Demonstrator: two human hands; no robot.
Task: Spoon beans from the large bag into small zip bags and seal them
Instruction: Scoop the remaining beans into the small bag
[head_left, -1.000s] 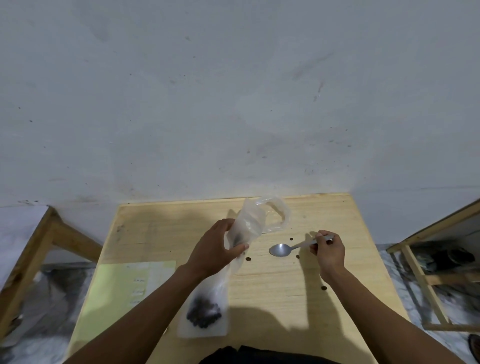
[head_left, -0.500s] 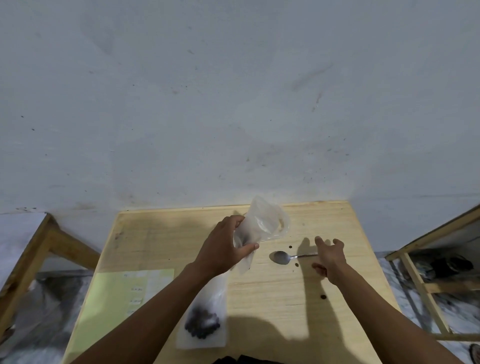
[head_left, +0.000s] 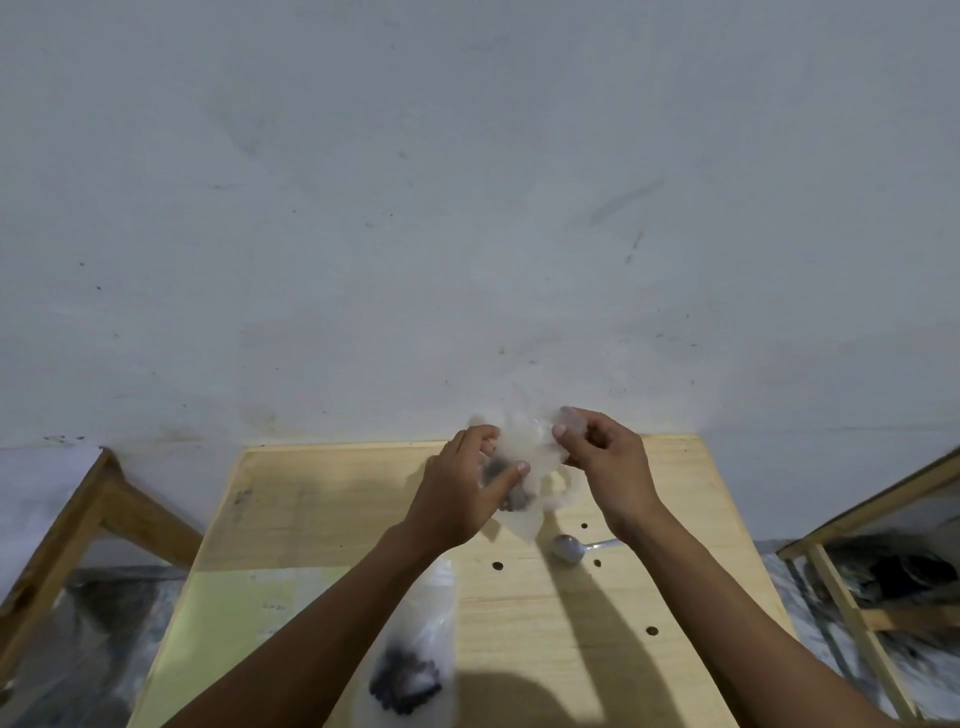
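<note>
While it is being held up above the far part of the wooden table, a small clear bag with a few dark beans inside is being gripped from both sides. Its left edge is being pinched by the curled fingers and thumb of the left hand, and its top right edge is being pinched by the right hand. A spoon is lying on the table just below the bag. Nearer, a larger clear bag of dark beans is lying flat, partly hidden by the left forearm, beside a pale green sheet.
</note>
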